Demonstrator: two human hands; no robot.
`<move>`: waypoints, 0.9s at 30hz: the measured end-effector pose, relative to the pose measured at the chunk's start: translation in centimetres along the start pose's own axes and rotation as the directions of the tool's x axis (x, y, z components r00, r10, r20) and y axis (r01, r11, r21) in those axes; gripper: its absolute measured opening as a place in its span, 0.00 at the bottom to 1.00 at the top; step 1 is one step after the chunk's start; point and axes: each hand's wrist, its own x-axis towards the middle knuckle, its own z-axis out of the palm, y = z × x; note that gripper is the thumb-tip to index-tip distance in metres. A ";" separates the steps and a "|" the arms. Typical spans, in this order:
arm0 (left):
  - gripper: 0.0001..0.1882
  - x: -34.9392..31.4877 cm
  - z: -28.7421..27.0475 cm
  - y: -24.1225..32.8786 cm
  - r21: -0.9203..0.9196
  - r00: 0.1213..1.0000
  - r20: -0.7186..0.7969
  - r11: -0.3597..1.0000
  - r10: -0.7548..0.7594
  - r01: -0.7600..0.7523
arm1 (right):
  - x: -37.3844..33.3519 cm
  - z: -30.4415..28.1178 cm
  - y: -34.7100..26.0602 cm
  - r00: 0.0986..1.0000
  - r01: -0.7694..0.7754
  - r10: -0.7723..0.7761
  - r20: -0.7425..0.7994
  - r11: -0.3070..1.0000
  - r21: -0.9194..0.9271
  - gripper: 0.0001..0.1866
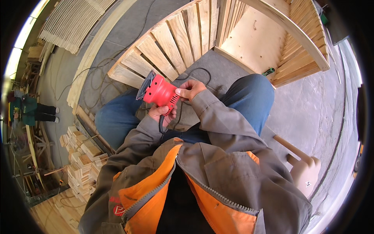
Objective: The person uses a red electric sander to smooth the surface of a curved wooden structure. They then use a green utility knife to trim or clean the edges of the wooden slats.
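Above my lap is a red electric sander (159,90), tilted so that its dark flat pad points up and to the left. My left hand (157,112) is wrapped around the lower part of its body, where the black cord comes out. At the sander's right side, my right hand (191,90) is closed with thumb and fingertips against the vented housing. Some of its fingers are hidden behind the tool. Just beyond the sander lies a slatted wooden door or gate panel (181,35), standing against a wooden cabinet (257,31) with slatted sides.
A small green-and-black tool (269,71) lies by the cabinet's lower edge. Cords (103,62) run over the floor at left. Stacked wood blocks (83,160), long boards (97,46) and a slatted pile (74,23) stand left. Another person (33,109) is far left. A stool-like object (306,169) stands right.
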 end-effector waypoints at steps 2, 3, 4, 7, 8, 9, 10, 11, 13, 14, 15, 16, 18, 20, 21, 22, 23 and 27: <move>0.26 -0.1 0.0 0.2 -0.002 1.000 -0.007 1.000 0.004 -0.004 | 0.0 0.5 -0.1 1.000 -0.003 0.003 -0.015 1.000 0.015 0.21; 0.26 -0.1 -0.1 0.2 -0.004 1.000 -0.008 1.000 0.007 -0.007 | -0.2 0.7 0.1 1.000 -0.005 0.006 -0.024 0.999 0.054 0.21; 0.26 0.1 0.0 0.1 -0.008 1.000 -0.001 1.000 0.010 -0.010 | -0.3 0.6 0.1 0.999 -0.003 0.006 -0.038 0.996 0.087 0.21; 0.25 0.2 0.7 0.0 -0.005 1.000 -0.008 1.000 -0.004 0.004 | -0.5 0.6 0.5 0.998 -0.008 0.014 -0.061 0.994 0.106 0.26; 0.25 0.2 1.1 0.0 -0.007 1.000 -0.002 1.000 -0.007 0.007 | -0.5 0.6 0.4 0.998 -0.012 0.019 -0.067 0.993 0.115 0.27; 0.26 0.3 1.1 0.1 0.020 1.000 -0.018 1.000 0.004 -0.003 | -0.4 0.5 0.2 0.998 -0.047 0.051 -0.034 0.994 0.104 0.33; 0.26 0.2 1.0 0.1 0.024 1.000 -0.022 1.000 0.007 -0.006 | -0.5 0.6 0.2 0.998 -0.051 0.055 -0.030 0.993 0.110 0.34; 0.25 0.2 1.0 0.1 0.028 1.000 -0.026 1.000 0.009 -0.009 | -0.6 0.7 0.0 0.998 -0.054 0.058 -0.027 0.992 0.118 0.36; 0.25 0.2 1.2 0.2 0.028 1.000 -0.014 1.000 0.011 -0.011 | -0.7 0.7 0.1 0.997 -0.079 0.079 0.010 0.988 0.129 0.41; 0.25 0.3 1.1 0.2 0.022 0.999 -0.027 1.000 0.017 -0.016 | -0.7 0.8 0.4 0.995 -0.096 0.090 0.042 0.980 0.175 0.41; 0.26 0.4 1.0 0.2 0.015 0.999 -0.041 1.000 0.022 -0.022 | -0.6 0.9 0.8 0.992 -0.114 0.100 0.074 0.969 0.220 0.41; 0.26 0.4 0.9 0.2 0.009 0.998 -0.056 1.000 0.029 -0.029 | -0.7 1.1 1.0 0.988 -0.134 0.108 0.109 0.955 0.263 0.41; 0.28 1.1 1.8 0.4 0.070 0.997 -0.055 0.997 0.046 -0.042 | -0.4 0.9 2.4 0.970 -0.209 0.152 0.191 0.920 0.330 0.40; 0.29 0.8 2.5 0.3 0.148 0.993 -0.082 0.987 0.080 -0.067 | -2.0 1.9 0.9 0.961 -0.214 0.119 0.248 0.890 0.403 0.37; 0.32 0.9 2.1 0.4 0.172 0.993 -0.099 0.984 0.060 -0.042 | -1.8 2.2 1.1 0.954 -0.203 0.067 0.291 0.860 0.468 0.36; 0.32 1.1 2.2 0.5 0.195 0.994 -0.102 0.980 0.047 -0.026 | -1.5 2.2 1.3 0.946 -0.192 0.012 0.324 0.826 0.530 0.36; 0.32 1.3 2.3 0.6 0.218 0.994 -0.105 0.976 0.035 -0.011 | -1.3 2.3 1.5 0.935 -0.184 -0.045 0.352 0.787 0.588 0.35; 0.31 1.5 3.5 0.5 0.362 0.981 -0.191 0.932 0.041 0.032 | -0.9 2.2 2.1 0.923 -0.148 -0.140 0.358 0.730 0.667 0.35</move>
